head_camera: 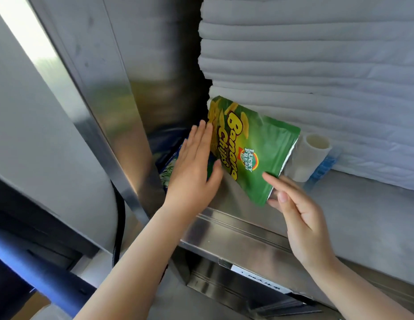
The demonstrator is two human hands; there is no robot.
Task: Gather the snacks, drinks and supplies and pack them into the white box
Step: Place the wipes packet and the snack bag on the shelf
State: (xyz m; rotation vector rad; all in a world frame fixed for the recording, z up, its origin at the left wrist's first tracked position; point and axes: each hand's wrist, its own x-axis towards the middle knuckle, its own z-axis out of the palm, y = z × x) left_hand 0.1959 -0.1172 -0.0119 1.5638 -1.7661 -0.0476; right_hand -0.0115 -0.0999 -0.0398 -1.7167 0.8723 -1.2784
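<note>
The chips bag stands tilted on the shelf between the two hands: the left hand lies flat against its left edge, and the right hand pinches its lower right corner. Behind the left hand a second packet sits next to the upright post. Just beyond the right hand's fingertips a roll stands on the shelf, just beside the bag. Above and behind both hands rises a folded stack, resting on the same shelf
</note>
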